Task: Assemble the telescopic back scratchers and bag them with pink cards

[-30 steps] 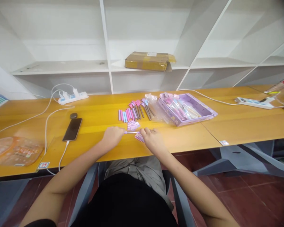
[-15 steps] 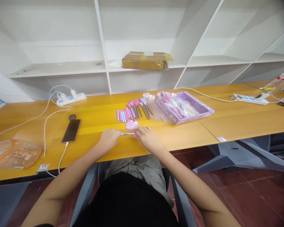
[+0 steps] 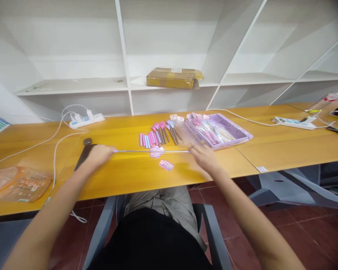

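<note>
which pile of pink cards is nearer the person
The right pile, lying wholly on the near side of the metal rod, which crosses the left pile in view.

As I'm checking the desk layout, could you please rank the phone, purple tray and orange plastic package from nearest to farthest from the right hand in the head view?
1. Purple tray: just beyond the right hand, toward its right.
2. Phone: well to the left, partly hidden by the left hand.
3. Orange plastic package: at the far left.

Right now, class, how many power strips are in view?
2: one power strip at the back left, beyond the phone; the second power strip toward the right.
</note>
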`<state>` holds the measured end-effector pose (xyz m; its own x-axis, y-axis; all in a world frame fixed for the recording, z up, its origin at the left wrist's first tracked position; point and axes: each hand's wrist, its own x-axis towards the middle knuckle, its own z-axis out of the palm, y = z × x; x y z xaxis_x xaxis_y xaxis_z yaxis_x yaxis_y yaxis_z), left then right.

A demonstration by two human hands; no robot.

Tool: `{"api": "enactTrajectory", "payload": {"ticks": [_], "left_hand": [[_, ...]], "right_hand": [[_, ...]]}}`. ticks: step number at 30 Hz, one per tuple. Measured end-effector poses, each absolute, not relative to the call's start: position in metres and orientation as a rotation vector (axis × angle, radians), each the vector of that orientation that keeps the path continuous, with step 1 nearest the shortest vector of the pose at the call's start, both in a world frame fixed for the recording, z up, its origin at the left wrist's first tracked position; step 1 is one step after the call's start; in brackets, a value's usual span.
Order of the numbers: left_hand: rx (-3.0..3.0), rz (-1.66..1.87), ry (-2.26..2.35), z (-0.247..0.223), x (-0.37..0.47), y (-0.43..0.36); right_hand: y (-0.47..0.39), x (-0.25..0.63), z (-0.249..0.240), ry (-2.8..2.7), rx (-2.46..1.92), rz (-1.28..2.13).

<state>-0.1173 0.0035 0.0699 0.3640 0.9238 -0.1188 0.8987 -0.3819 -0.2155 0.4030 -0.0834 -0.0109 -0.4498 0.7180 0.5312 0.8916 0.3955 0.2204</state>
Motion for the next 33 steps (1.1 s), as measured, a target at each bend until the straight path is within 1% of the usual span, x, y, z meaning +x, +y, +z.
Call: {"api": "enactTrajectory", "payload": {"ticks": [3,6,11,16,21,28,33], "left_hand": [[-2.416,0.321,-1.711,0.071,-0.188,-0.002],[-2.431,0.303,-1.698,0.063,-0.215,-0.019],[-2.487,0.276,-1.661,0.061,-0.198,-0.035],[-2.506,0.275,-1.668,0.071,-0.188,-0.037],[-2.494,0.359,-1.629,0.073,-0.183,-0.039],[-2.525,0.252,-1.664,0.064,-0.179,-0.038],[-2.497,0.325,-1.654,0.052,-0.178,-0.030]], "right_hand": [[-0.105,0.481,-0.019,-2.336,-1.362,-0.679],[-0.127,0.511,-0.024,-2.345,-1.462,-0.592],[-0.143,0.504,-0.018,-2.350,-1.564,-0.523],[-0.151,0.509,-0.013,-2.325,-1.574,-0.584],[-0.161,0.513,-0.018,-2.285,-1.653,-0.625],[-0.165,0.514,-0.018,-2.217,-1.701,-0.592],[-0.161,0.514,-0.021,-2.227,-1.741,-0.585]]}}
